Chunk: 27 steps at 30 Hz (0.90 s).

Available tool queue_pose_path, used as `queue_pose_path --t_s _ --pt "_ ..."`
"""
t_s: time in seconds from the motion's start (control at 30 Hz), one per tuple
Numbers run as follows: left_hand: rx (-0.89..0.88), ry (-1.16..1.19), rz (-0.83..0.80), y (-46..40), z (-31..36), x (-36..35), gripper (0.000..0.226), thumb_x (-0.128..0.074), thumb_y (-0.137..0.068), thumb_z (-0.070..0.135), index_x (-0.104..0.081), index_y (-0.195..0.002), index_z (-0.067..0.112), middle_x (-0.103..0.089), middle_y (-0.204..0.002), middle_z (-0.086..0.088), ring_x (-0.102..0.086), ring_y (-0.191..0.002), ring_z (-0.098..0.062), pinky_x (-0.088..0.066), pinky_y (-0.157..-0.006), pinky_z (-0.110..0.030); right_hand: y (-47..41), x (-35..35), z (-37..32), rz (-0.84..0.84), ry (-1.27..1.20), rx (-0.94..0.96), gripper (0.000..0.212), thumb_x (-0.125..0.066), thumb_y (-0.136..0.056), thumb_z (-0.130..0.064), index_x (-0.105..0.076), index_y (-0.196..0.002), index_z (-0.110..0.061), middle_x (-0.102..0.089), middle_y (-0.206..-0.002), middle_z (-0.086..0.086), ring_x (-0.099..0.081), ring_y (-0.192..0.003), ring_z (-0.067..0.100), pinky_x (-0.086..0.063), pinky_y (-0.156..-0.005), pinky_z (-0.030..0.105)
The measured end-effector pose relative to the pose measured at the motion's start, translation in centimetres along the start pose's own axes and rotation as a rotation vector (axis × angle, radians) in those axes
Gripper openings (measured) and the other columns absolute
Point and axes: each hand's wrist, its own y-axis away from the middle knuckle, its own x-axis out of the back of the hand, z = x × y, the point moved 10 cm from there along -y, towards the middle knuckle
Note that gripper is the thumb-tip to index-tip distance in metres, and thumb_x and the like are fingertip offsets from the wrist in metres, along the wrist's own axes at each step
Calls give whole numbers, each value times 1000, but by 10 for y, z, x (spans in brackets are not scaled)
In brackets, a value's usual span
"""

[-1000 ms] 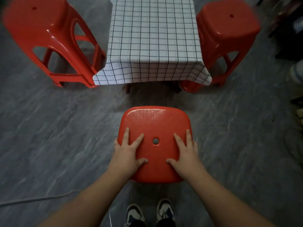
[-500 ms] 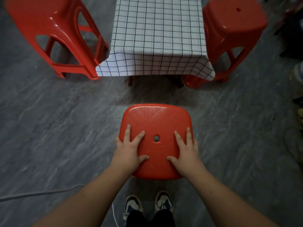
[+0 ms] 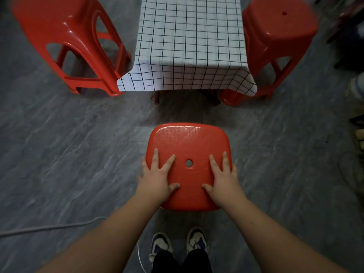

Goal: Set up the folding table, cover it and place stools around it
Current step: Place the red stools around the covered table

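Red stool [image 3: 189,146] under both hands, nearer the table [image 3: 190,36] than before

We hold both arms out in front of us, pointing down and a bit inward, so they come closer together at the hands. Our arms are bare. Our left hand [image 3: 157,180] lies flat, palm down, with the fingers [image 3: 155,156] straight and spread a little. The thumb sticks out to the side, toward our other hand. Our right hand [image 3: 221,180] lies flat the same way, fingers straight, thumb pointing back at the left one. The two thumbs are near each other but apart. Neither hand curls round anything.
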Motion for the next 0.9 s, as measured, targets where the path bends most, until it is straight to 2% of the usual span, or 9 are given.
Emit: queue_pose_path --t_s 0.07,0.13,0.2,0.3,0.4,0.5,0.63,0.77,0.9 --pt "-17 -19 38 7 3 12 86 -57 -89 60 0 -153 50 19 -164 1 10 -150 -37 -23 -116 -62 7 9 -7 11 -2 7 93 -63 -89 -47 1 -157 -38 17 -165 1 4 -150 39 -17 -121 48" --pt "-38 -7 96 21 8 34 77 -48 -94 56 -3 -155 43 2 -167 -5 -1 -151 -35 -23 -117 -58 21 28 -20 53 -9 52 88 -60 -90 -45 -5 -158 -33 6 -166 4 1 -151 34 -17 -121 44" --pt "-58 -7 145 44 15 64 70 -42 -97 54 -9 -156 37 -14 -165 -4 -11 -151 -32 -23 -118 -56 45 57 -34 100 -29 88 84 -58 -91 -42 -10 -158 -30 -1 -166 5 -1 -151 31 -15 -122 42" --pt "-107 -78 184 93 35 117 67 -38 -98 53 -13 -157 32 -24 -163 -3 -17 -150 -31 -24 -117 -55 97 110 -51 132 -55 103 79 -56 -93 -40 -13 -158 -28 -9 -166 6 -5 -151 31 -12 -123 41" --pt "-139 -144 241 151 62 171 67 -37 -98 51 -14 -157 30 -23 -163 -5 -16 -150 -32 -22 -118 -53 156 170 -64 196 -86 117 77 -54 -93 -40 -15 -157 -26 -15 -165 6 -7 -151 30 -14 -123 42" --pt "-143 -105 264 192 84 209 67 -39 -97 50 -18 -157 27 -25 -162 -7 -18 -149 -33 -25 -117 -52 206 218 -68 248 -103 126 74 -53 -93 -40 -19 -157 -25 -19 -163 7 -8 -151 30 -16 -122 46" --pt "-199 -43 296 242 146 255 69 -44 -96 49 -21 -156 25 -26 -161 -10 -20 -148 -34 -24 -118 -50 268 284 -52 337 -172 121 71 -53 -94 -39 -21 -157 -27 -15 -165 2 -5 -152 26 -18 -122 47" --pt "-296 -59 374 272 227 286 68 -45 -96 47 -20 -157 27 -22 -163 -10 -15 -150 -33 -20 -121 -49 295 339 -2 435 -187 96 70 -52 -95 -40 -23 -156 -25 -17 -165 4 -7 -151 27 -13 -121 41" --pt "-352 -94 408 272 324 295 68 -45 -96 47 -18 -156 30 -19 -164 -8 -13 -150 -32 -21 -120 -51 288 392 79 467 -226 54 72 -53 -95 -38 -17 -157 -26 -13 -165 5 -2 -151 27 -7 -123 40"
